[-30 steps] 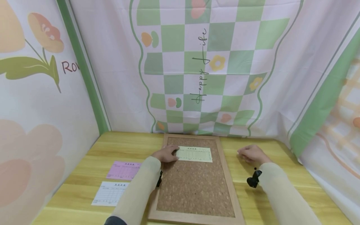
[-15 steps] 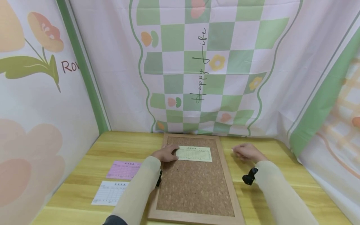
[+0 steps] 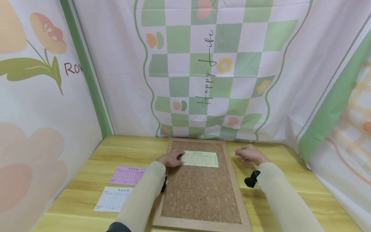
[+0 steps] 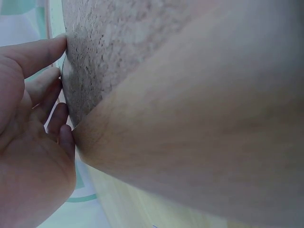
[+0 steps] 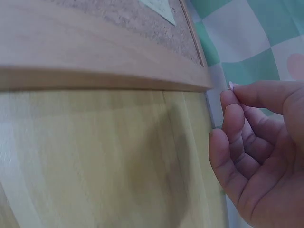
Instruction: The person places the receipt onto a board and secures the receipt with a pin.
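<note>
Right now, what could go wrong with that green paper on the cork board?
Only the left hand holds the green card on the cork board, at its left edge, so the free right side might swivel. The right hand pinches something too small to identify; it might drop onto the table.

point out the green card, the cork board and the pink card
green card (image 3: 201, 159), head view, middle of its printed face
cork board (image 3: 200, 196), head view, bare cork below the card
pink card (image 3: 127, 175), head view, centre of the sheet
</note>
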Motion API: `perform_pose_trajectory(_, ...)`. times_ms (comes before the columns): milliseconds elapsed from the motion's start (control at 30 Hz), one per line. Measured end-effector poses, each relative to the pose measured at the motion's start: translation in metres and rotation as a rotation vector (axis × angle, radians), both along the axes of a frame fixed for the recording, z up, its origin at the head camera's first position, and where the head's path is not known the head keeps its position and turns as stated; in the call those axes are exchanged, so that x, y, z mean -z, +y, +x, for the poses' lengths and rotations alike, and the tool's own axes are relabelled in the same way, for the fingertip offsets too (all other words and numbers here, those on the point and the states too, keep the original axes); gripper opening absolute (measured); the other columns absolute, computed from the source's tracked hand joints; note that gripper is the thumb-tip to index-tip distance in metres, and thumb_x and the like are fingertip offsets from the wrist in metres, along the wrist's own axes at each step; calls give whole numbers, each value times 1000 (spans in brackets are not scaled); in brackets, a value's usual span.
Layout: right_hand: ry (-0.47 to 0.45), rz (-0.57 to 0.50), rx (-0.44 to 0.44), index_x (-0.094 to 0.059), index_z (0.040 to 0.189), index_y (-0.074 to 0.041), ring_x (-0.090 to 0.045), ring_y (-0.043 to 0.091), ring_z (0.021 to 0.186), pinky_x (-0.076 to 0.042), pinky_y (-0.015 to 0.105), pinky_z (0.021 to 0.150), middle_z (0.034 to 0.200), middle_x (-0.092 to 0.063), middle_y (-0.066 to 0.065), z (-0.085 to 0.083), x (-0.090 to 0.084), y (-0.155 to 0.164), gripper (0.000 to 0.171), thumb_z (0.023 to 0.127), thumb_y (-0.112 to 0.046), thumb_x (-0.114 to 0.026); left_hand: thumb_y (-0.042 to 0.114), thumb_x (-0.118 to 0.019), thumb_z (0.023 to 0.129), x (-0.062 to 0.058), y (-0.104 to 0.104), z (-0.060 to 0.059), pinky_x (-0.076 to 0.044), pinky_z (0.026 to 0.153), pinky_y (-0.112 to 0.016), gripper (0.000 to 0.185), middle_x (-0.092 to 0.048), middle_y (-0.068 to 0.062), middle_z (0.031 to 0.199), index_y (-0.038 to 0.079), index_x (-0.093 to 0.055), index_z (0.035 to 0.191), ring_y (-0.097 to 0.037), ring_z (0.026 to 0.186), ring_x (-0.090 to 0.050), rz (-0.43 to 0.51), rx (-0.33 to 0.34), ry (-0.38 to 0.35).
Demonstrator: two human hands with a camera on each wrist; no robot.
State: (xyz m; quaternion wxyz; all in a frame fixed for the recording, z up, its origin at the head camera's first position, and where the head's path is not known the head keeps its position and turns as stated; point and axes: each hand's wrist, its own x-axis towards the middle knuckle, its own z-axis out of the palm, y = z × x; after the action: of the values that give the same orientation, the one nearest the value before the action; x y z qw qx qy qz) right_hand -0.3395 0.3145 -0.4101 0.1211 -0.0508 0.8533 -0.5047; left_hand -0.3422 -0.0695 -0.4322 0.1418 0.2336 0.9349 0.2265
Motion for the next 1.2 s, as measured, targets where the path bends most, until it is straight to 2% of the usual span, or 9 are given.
perform_pose_trajectory(200, 4, 16, 2, -57, 123, 20, -60, 10, 73, -55, 27, 68, 88, -66, 3, -3, -3, -9, 42, 100, -15, -59, 26, -57, 102, -2, 0, 2, -18, 119, -51, 55, -31, -13, 160, 10, -41, 152, -33, 149, -20, -10, -3, 2)
perform_pose_trajectory(667, -15, -34, -44, -60, 104, 14, -46, 8, 60, -48, 25, 61, 65, -49, -1, -9, -1, -35, 26, 102, -11, -54, 26, -56, 103, -2, 1, 2, -17, 119, -51, 54, -31, -13, 160, 10, -41, 152, -33, 149, -19, -13, -2, 10)
perform_pose_trajectory(900, -22, -36, -7, -60, 115, 18, -55, 8, 65, -53, 25, 64, 70, -56, -1, -12, 0, -47, 34, 101, -12, -57, 25, -57, 102, 1, 1, -1, -17, 119, -50, 54, -32, -13, 159, 9, -42, 151, -33, 149, -20, -19, 7, 27)
perform_pose_trajectory(1200, -59, -57, 5, -60, 120, 18, -55, 8, 68, -55, 27, 68, 75, -58, 0, -15, 6, -65, 36, 101, -12, -57, 24, -57, 102, -2, 0, 3, -16, 119, -52, 54, -32, -14, 159, 8, -42, 152, -34, 149, -19, 1, 6, 18)
